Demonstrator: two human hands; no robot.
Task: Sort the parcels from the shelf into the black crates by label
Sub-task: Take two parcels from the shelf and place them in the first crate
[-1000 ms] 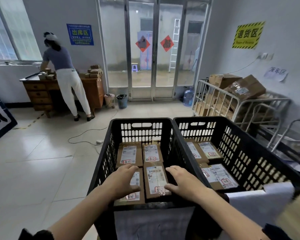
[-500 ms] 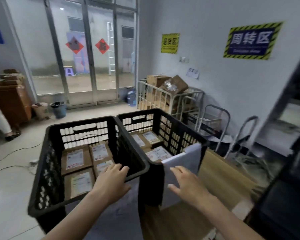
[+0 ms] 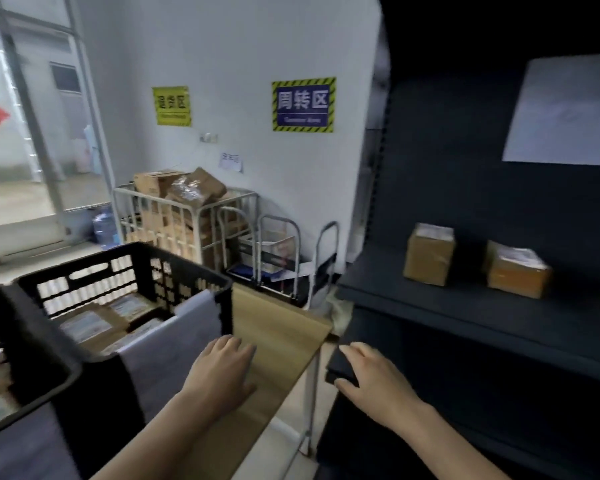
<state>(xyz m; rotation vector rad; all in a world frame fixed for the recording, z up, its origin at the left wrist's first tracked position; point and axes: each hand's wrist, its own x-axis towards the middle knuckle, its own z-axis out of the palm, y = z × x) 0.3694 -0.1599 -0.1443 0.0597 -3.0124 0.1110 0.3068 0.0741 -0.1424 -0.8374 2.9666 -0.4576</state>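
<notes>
Left hand (image 3: 222,368) and right hand (image 3: 371,379) flat, fingers relaxed, holding nothing; black crate (image 3: 125,268) at 10 o'clock, two parcels (image 3: 428,254) on shelf (image 3: 465,306) at 2 o'clock.

Two parcels on the shelf, more in the crates

A brown taped parcel (image 3: 428,254) and a shorter one (image 3: 516,271) to its right stood upright and apart on the dark shelf (image 3: 465,306), both blurred. Two black slotted crates stood side by side on the counter (image 3: 278,327). The right crate (image 3: 125,258) held flat parcels (image 3: 90,323) lying with their white labels up. The left crate (image 3: 32,341), partly out of view, also held labelled parcels.
</notes>
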